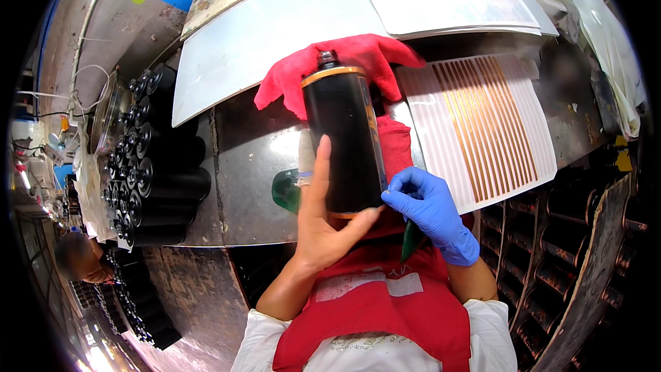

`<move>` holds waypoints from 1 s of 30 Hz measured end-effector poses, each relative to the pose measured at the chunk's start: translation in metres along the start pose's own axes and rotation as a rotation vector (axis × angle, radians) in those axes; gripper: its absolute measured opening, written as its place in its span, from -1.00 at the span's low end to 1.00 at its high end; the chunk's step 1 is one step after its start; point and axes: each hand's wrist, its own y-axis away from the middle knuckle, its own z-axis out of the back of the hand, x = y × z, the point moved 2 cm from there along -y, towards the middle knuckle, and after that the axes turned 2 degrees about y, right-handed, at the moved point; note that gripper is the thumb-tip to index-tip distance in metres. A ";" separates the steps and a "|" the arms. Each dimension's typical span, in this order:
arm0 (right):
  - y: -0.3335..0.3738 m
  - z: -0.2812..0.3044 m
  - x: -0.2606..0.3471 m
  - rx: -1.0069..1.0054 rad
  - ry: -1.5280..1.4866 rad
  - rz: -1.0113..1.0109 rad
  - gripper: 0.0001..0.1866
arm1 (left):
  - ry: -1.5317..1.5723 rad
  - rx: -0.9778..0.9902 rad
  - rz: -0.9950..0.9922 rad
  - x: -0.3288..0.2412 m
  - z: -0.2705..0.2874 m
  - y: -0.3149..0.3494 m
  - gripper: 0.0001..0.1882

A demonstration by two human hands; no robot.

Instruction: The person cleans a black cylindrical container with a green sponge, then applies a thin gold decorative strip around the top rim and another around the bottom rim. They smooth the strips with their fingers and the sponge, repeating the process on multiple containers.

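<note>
A: Left hand (320,224) — bare, palm cupped around the lower end of the black cylinder (345,141), index finger stretched up along its left flank, thumb under the bottom rim. Clamped on it, loosely, more a cradle than a grip.

B: And the right hand (427,207)?

A: Blue glove. Fingertips pinched together at the cylinder's lower right edge, apparently on a thin strip running up that side; I cannot tell whether the strip is fully laid down. A dark green tool shows below that hand, blurred.

B: Going by size, what is around it?

A: Desk (248,165) first — worn metal top. Then the white sheet carrying rows of copper-coloured strips (482,124), just right of the cylinder. Then the red cloth (358,62) under and behind the cylinder's top. Stacked black cylinders (155,165) lie well apart at the left. Smallest: the copper band and small neck at the held cylinder's top.

B: Orientation?

A: Long axis runs away from the person, nearly straight up the picture, tilted slightly left at the top. Neck end points away, base toward the body.

B: Judgement on technique?

A: Keep the left hand still so the cylinder cannot roll, and press the strip along the axis from the base upward — parallel to the edge, no wrinkles.
</note>
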 end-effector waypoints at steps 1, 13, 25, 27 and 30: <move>0.000 0.000 0.000 0.003 0.004 0.003 -0.87 | -0.081 0.047 -0.036 0.001 0.003 0.000 -0.03; 0.003 0.002 0.004 -0.003 0.002 -0.048 -0.88 | -0.255 0.078 -0.102 0.008 0.043 0.010 -0.23; 0.000 -0.004 0.002 -0.027 -0.034 -0.018 -0.88 | -0.360 -0.016 -0.183 0.001 -0.003 -0.002 -0.04; 0.000 -0.002 0.008 -0.041 -0.044 -0.041 -0.88 | -0.389 0.018 -0.232 0.001 0.001 -0.001 0.07; -0.005 0.030 -0.014 -0.071 -0.452 -0.092 -0.80 | -0.661 0.010 -0.250 -0.007 0.006 0.000 0.10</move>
